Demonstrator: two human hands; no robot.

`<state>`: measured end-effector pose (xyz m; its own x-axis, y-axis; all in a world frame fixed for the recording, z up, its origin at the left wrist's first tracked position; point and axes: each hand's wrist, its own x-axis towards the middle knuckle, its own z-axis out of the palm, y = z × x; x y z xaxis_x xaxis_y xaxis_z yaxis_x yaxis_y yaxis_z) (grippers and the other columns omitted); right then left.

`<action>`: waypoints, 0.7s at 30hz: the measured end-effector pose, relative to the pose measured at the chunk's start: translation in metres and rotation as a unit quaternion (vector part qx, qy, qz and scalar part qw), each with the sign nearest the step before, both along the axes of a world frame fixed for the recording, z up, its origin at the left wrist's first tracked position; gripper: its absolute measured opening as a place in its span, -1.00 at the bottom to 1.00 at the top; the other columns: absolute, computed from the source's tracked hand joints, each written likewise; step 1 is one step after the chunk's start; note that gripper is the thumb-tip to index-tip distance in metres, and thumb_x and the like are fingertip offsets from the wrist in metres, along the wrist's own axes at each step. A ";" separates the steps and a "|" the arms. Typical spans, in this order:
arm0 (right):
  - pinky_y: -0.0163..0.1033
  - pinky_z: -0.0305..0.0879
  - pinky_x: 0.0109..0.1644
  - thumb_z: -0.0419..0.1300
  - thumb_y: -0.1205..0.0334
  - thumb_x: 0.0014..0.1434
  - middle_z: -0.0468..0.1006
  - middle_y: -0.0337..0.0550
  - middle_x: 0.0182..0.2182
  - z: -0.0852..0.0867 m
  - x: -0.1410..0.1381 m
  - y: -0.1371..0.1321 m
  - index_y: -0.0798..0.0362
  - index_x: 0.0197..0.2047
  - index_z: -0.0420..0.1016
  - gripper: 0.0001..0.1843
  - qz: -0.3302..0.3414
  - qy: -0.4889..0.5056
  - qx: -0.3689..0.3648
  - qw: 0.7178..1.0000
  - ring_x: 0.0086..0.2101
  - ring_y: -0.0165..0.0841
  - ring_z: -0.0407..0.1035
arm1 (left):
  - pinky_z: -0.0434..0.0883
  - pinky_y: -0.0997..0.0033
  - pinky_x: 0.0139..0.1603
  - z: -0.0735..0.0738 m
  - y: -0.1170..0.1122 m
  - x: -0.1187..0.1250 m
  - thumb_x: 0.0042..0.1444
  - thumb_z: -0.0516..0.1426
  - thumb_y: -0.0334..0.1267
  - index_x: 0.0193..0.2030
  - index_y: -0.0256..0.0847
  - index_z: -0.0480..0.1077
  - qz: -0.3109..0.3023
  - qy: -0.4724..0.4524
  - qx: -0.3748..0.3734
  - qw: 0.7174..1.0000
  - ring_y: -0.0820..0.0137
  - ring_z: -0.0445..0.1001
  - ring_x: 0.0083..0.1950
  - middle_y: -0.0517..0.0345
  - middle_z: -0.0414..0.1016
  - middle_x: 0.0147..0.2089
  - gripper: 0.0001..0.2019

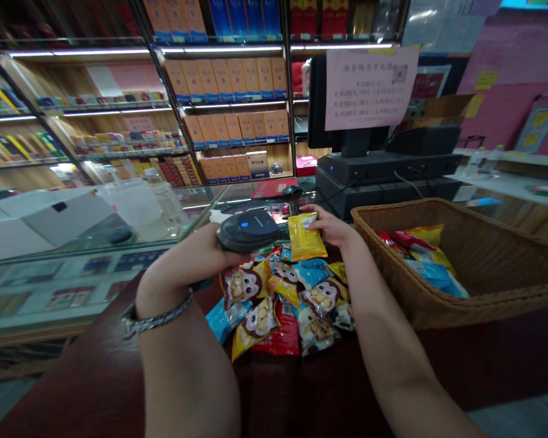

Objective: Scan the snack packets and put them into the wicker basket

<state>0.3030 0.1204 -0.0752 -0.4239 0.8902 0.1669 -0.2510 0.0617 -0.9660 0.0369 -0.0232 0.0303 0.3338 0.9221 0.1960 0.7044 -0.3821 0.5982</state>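
Note:
My left hand (220, 250) is wrapped around a dark barcode scanner (249, 230) with a blue light on top; most of its fingers are hidden behind the scanner. Between the fingers of my right hand (325, 225) is a yellow snack packet (305, 237), held upright just right of the scanner's front end. Below both hands lies a heap of snack packets (278, 310), in yellow, blue, red and brown, several printed with a cartoon monkey. The heap rests on a dark reddish-brown counter (105, 365).
A wicker basket (438, 304) with several packets in it stands to the right. Behind are a monitor (317, 103) bearing a paper sign, a black cash drawer (342, 188) and a computer mouse (293, 190). At left, a white box (41, 219) sits on a glass display case (73, 286).

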 end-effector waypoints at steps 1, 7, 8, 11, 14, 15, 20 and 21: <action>-0.24 0.42 -0.15 0.36 0.39 -0.27 0.56 -0.30 -0.20 0.003 0.004 -0.001 -0.10 0.05 0.30 -0.25 -0.001 0.020 0.013 1.000 -0.21 -0.32 0.48 | 0.45 0.25 0.02 -0.001 0.002 -0.001 -0.05 0.27 -0.25 -0.04 -0.25 0.54 -0.002 0.018 -0.008 1.000 0.27 0.51 -0.12 0.06 0.64 -0.12 -0.62; -0.19 0.44 -0.05 0.35 0.38 -0.23 0.58 -0.29 -0.11 0.011 0.016 -0.009 -0.17 0.17 0.30 -0.16 -0.028 0.031 0.058 0.997 -0.16 -0.31 0.49 | 0.48 0.29 -0.19 -0.008 0.009 -0.004 0.02 0.23 -0.17 0.15 -0.31 0.44 0.005 0.051 -0.041 0.998 0.26 0.53 -0.26 0.01 0.64 -0.23 -0.47; -0.19 0.44 -0.06 0.35 0.37 -0.22 0.58 -0.29 -0.12 0.012 0.016 -0.010 -0.18 0.19 0.30 -0.15 -0.030 0.027 0.063 0.997 -0.17 -0.32 0.49 | 0.48 0.30 -0.21 -0.008 0.010 -0.004 0.02 0.22 -0.17 0.16 -0.30 0.43 0.002 0.052 -0.041 0.998 0.27 0.53 -0.27 0.01 0.64 -0.23 -0.47; -0.20 0.45 -0.11 0.34 0.33 -0.17 0.58 -0.30 -0.16 0.014 0.014 -0.011 -0.20 0.18 0.29 -0.20 -0.046 0.033 0.082 0.995 -0.22 -0.33 0.50 | 0.48 0.33 -0.21 -0.009 0.012 -0.004 -0.02 0.25 -0.16 0.13 -0.26 0.45 -0.005 0.052 -0.031 0.998 0.27 0.54 -0.27 0.04 0.63 -0.26 -0.48; -0.22 0.44 -0.16 0.34 0.30 -0.16 0.57 -0.32 -0.22 0.017 0.009 -0.009 -0.17 0.10 0.32 -0.30 -0.079 0.039 0.091 0.992 -0.26 -0.34 0.49 | 0.48 0.34 -0.21 -0.010 0.013 -0.004 -0.04 0.25 -0.15 0.07 -0.24 0.48 -0.005 0.048 -0.035 0.998 0.26 0.54 -0.26 0.06 0.64 -0.28 -0.51; -0.23 0.44 -0.17 0.34 0.30 -0.18 0.56 -0.32 -0.25 0.018 0.007 -0.008 -0.14 0.05 0.32 -0.33 -0.096 0.039 0.088 0.991 -0.27 -0.34 0.49 | 0.48 0.34 -0.20 -0.010 0.013 -0.003 -0.03 0.25 -0.16 0.05 -0.24 0.49 -0.003 0.050 -0.038 0.998 0.26 0.54 -0.26 0.06 0.64 -0.27 -0.53; -0.19 0.41 -0.15 0.37 0.35 -0.31 0.55 -0.29 -0.33 0.015 -0.002 0.003 0.04 -0.22 0.36 -0.50 -0.172 0.032 0.052 0.983 -0.30 -0.33 0.47 | 0.47 0.33 -0.20 -0.006 0.011 -0.004 -0.04 0.24 -0.17 -0.10 -0.31 0.52 0.016 0.062 -0.041 0.997 0.28 0.51 -0.27 0.07 0.60 -0.35 -0.63; -0.18 0.42 -0.15 0.37 0.34 -0.31 0.56 -0.27 -0.33 0.013 -0.002 0.005 0.05 -0.24 0.38 -0.53 -0.170 0.027 0.049 0.984 -0.32 -0.33 0.47 | 0.46 0.33 -0.21 -0.006 0.011 -0.004 -0.05 0.24 -0.17 -0.13 -0.32 0.53 0.017 0.060 -0.043 0.997 0.29 0.49 -0.28 0.08 0.59 -0.37 -0.65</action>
